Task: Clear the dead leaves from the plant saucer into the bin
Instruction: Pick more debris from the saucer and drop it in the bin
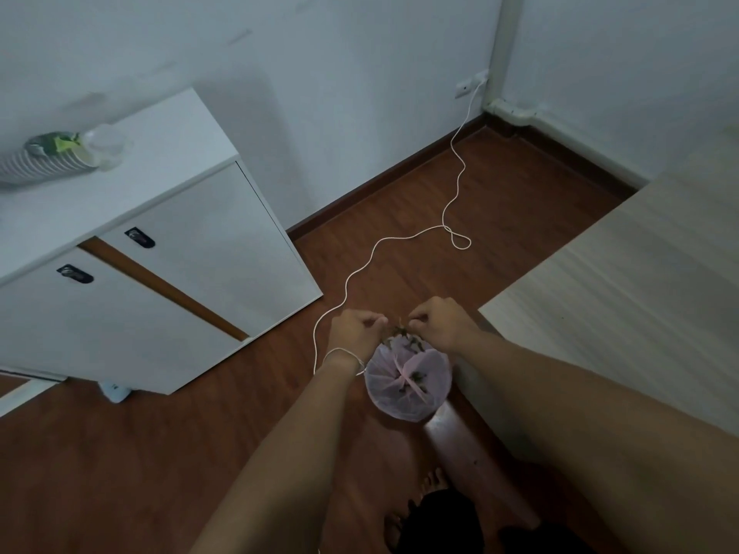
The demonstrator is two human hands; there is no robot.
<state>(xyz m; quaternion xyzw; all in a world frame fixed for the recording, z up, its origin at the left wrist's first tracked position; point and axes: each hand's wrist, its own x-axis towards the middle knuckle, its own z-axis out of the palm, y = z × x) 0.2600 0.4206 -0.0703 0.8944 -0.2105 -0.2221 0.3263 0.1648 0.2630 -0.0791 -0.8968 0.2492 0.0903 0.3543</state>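
Observation:
A small round bin [408, 383] lined with a pale pink bag stands on the wooden floor beside the table. A few dark dead leaves [418, 378] lie inside the bag. Just above the bin's far rim, my left hand [354, 327] and my right hand [442, 321] are close together, fingers pinched. A small clump of brown dead leaves [401, 329] sits between the fingertips of both hands, right over the bin. The plant saucer is out of view.
A white cabinet [160, 249] with two doors stands at the left, a blurred bottle [68, 151] on its top. A white cable [404, 241] snakes across the floor from a wall socket [468, 86]. A light wooden table [640, 281] fills the right side. My bare feet show below.

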